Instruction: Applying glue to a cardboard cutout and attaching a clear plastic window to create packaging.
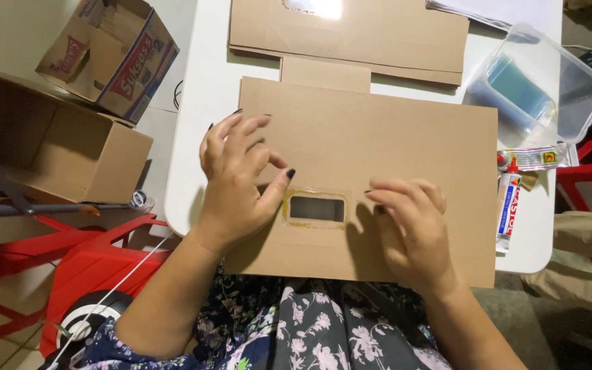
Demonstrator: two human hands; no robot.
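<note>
Two hands press flat on a brown cardboard sheet [378, 144] whose near edge overhangs the white worktop [203, 89] toward the person's lap. A small rectangular window [316, 208], ringed with yellowish glue, is cut into the sheet with its long axis running left to right, and it sits between the hands. The left hand [231, 181] lies just left of the window, fingers [241, 133] spread wide and gripping nothing, the thumb tip touching the window's upper left corner. The right hand [412, 229] lies just right of the window, fingers [395, 192] close together and curled down onto the card, also holding nothing. Both are about equally near it. Right of the sheet, a glue tube [508, 205] lies on the worktop. Beyond the sheet lie more cardboard pieces [351, 31] and a clear plastic container [536, 89].
</note>
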